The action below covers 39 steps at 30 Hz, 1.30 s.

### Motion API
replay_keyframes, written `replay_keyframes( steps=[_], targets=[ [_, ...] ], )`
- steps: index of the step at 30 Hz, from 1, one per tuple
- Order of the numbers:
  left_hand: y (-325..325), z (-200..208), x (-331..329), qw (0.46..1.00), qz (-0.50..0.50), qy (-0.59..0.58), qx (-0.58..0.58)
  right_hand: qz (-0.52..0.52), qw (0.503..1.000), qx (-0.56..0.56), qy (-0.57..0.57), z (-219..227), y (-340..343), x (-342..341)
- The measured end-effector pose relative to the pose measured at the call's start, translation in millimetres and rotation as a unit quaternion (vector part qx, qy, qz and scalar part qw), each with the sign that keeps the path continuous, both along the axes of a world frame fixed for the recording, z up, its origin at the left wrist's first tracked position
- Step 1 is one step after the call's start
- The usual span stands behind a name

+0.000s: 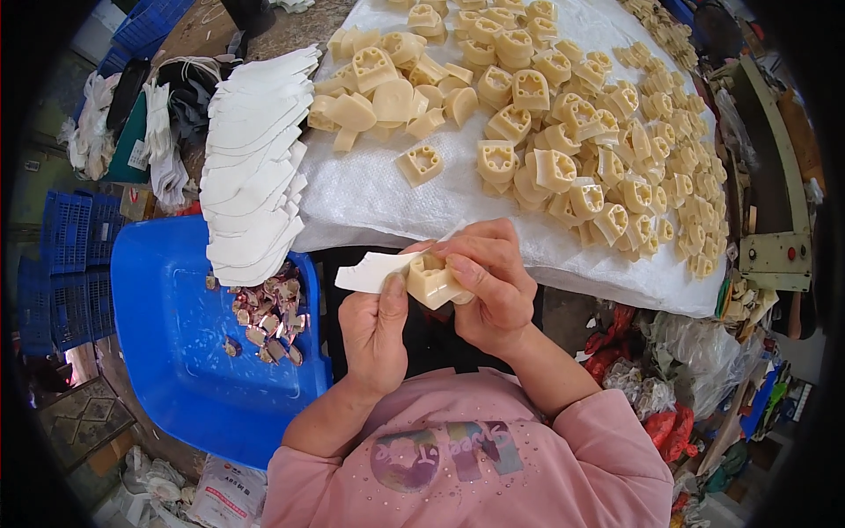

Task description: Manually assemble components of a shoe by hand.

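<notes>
Close to my body, over my lap, my right hand [495, 290] grips a beige plastic shoe heel [431, 282], its hollowed end toward the left hand. My left hand [372, 339] pinches a curved white sheet piece [374, 271] between thumb and fingers. This sheet lies against the far side of the heel, and its free end sticks out to the left. Part of it is hidden behind the heel and my fingers. A single loose heel [420, 165] sits beyond my hands on a white woven cover [352, 198].
Overlapping white cut pieces [255, 167] lie in a long row at the left. Many beige heels [572, 132] are heaped across the far right. Left of me stands a blue tub [167, 352] with small shiny brown-pink pieces [273, 317]. Plastic bags [691, 361] clutter the right side.
</notes>
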State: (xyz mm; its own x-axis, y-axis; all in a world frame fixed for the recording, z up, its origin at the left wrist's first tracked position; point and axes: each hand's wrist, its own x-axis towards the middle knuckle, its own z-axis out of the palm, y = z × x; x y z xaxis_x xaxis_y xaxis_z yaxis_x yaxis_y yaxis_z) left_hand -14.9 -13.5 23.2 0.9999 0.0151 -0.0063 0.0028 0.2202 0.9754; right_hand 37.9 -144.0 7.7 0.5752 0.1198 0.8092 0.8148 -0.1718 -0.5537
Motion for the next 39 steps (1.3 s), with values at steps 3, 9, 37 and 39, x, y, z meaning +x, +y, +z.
replay_keyframes(
  steps=[3,9,37,39],
  targets=[
    [-2.4,-3.2,1.8,0.998,0.030,-0.037,0.038,-0.069,0.991,-0.104,-0.053,-0.8,-3.9,0.0],
    [10.2,-0.6,2.5,0.996,0.016,-0.046,0.068,-0.066,0.993,-0.093,-0.036,-3.4,-4.8,6.1],
    [22.6,-11.6,10.6,0.970,0.045,-0.134,0.197,0.010,0.980,-0.186,0.066,6.1,-10.9,7.6],
    [21.9,-21.5,14.5,0.973,0.044,-0.156,0.165,0.076,0.982,-0.113,0.127,-0.4,-12.9,5.2]
  ],
)
